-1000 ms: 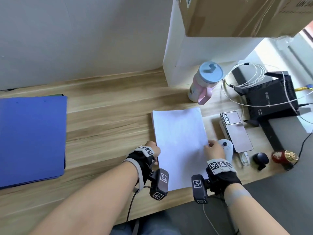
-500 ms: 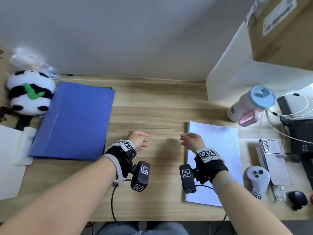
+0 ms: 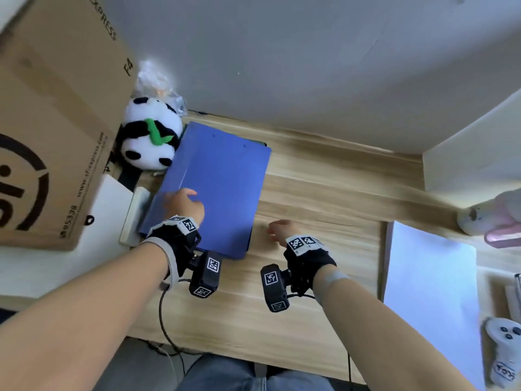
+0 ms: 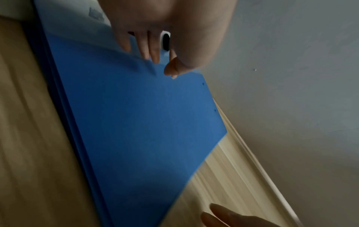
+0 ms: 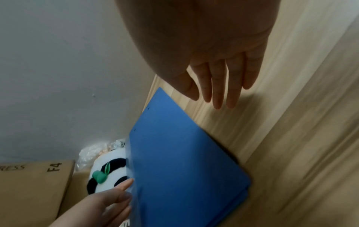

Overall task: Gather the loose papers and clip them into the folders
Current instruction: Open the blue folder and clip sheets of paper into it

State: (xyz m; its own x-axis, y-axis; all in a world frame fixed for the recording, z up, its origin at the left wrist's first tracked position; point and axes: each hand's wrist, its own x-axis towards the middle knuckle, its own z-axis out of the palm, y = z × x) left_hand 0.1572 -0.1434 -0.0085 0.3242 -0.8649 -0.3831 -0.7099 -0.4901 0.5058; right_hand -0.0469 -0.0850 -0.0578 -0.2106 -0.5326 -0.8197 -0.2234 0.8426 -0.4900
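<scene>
A stack of blue folders (image 3: 225,187) (image 4: 139,122) (image 5: 184,161) lies shut on the wooden desk (image 3: 310,198), at the back left. My left hand (image 3: 183,203) (image 4: 155,59) (image 5: 116,195) is at the top folder's left edge, thumb on the cover and fingertips tucked under the edge. My right hand (image 3: 277,230) (image 5: 213,95) hovers with straight fingers over bare wood just right of the folders, touching nothing. The white loose papers (image 3: 431,292) lie flat at the right of the desk, away from both hands.
A large cardboard box (image 3: 50,122) and a panda plush (image 3: 149,136) (image 5: 114,173) crowd the folders' left side. A white pad (image 3: 135,213) lies by the folders' left edge. A white panel (image 3: 473,153), a pink bottle (image 3: 493,224) and a controller (image 3: 504,345) are at the right.
Both hands left the white papers and moved left across the desk. My left hand has reached the folder's left edge; my right hand stopped beside its right edge.
</scene>
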